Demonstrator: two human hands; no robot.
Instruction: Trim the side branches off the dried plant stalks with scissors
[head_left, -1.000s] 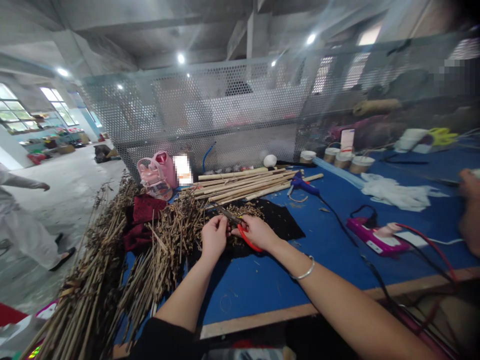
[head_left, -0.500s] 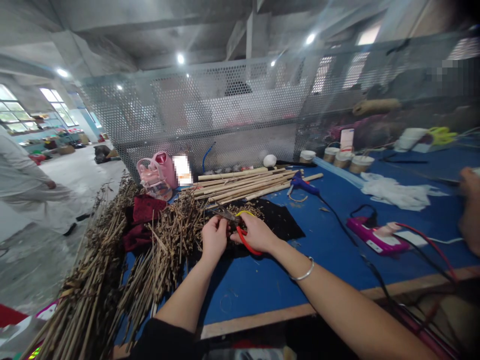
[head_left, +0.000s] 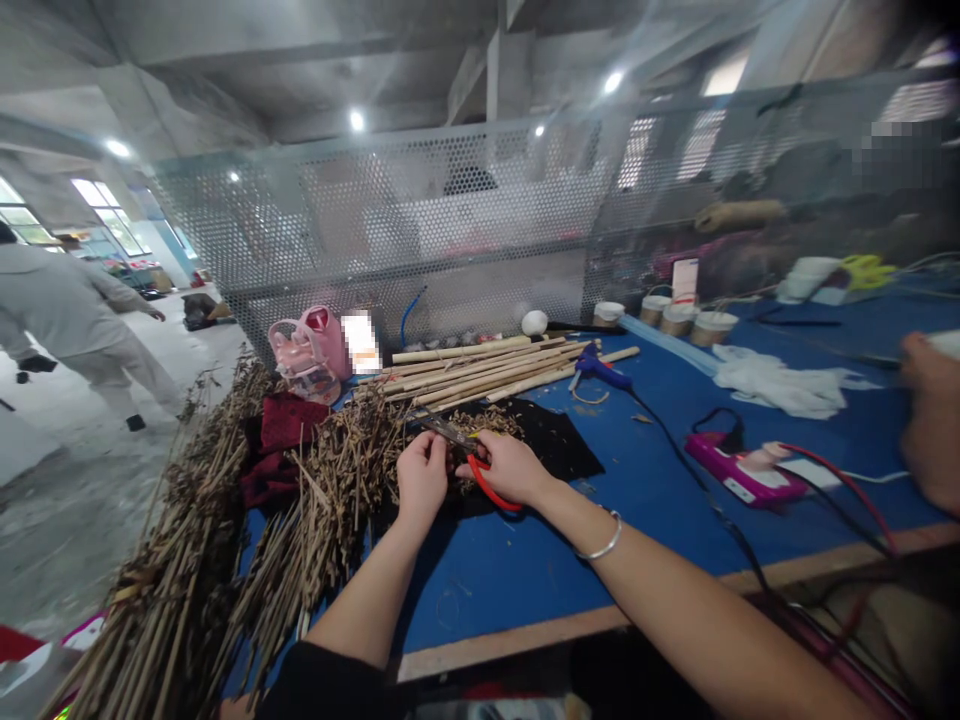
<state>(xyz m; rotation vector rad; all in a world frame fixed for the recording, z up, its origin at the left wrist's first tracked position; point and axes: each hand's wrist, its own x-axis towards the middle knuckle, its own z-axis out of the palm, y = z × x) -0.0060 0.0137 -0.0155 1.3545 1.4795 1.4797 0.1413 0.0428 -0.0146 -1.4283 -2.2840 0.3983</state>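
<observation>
My right hand [head_left: 510, 468] is closed around the red handle of a pair of scissors [head_left: 487, 488], whose dark blades point up and left over my left hand. My left hand [head_left: 422, 475] is pinched just beside the blades; what its fingertips hold is too small to make out. Under both hands lies a black cloth [head_left: 559, 440] with dry brown bits [head_left: 504, 418] on it. A heap of dried stalks [head_left: 341, 480] lies left of my left hand. Pale wooden sticks [head_left: 480, 372] lie behind the cloth.
A blue glue gun [head_left: 604, 372] with its cord lies right of the sticks. Further right are a magenta power strip [head_left: 742, 470], white plastic [head_left: 787, 382] and another person's arm [head_left: 930, 430]. A pink bag [head_left: 309, 345] stands back left, before a perforated metal screen [head_left: 375, 220].
The scissors' handles have come closer together, and the yellow one is now mostly hidden. A person in pale clothes at the far left has walked further into view. The camera view has shifted slightly.
</observation>
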